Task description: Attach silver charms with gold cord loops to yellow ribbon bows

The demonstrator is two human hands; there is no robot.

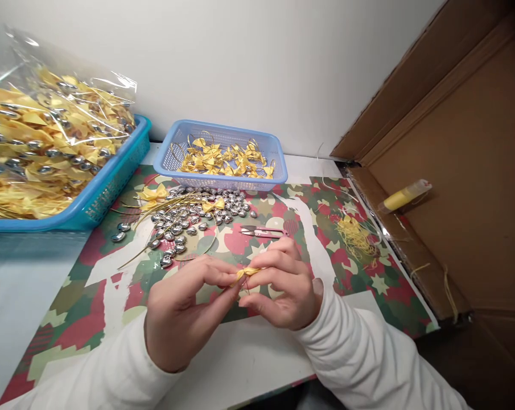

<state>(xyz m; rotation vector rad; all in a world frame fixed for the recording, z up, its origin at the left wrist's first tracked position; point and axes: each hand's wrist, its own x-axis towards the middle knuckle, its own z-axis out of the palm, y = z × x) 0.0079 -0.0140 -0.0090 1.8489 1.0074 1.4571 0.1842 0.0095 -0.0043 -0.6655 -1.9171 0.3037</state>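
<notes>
Between both hands, just above the table's front part, is a small yellow ribbon bow (246,273) with a thin gold cord hanging under it. My left hand (193,307) pinches the bow's left side between thumb and fingers. My right hand (283,282) has its fingers on the bow's right side, the thumb held a little apart below. Beyond the hands lies a pair of pink-handled thread snips (263,231). Silver jingle bells (182,225) lie in a loose heap to the left of the snips, with yellow bows (152,196) and gold cords among them.
A blue basket (278,148) holding yellow bows stands at the back. At left, a larger blue basket (144,134) carries a clear bag (69,108) of bows with bells. On the right are yellow thread scraps (355,236), a yellow thread spool (404,196) and cardboard walls (453,171).
</notes>
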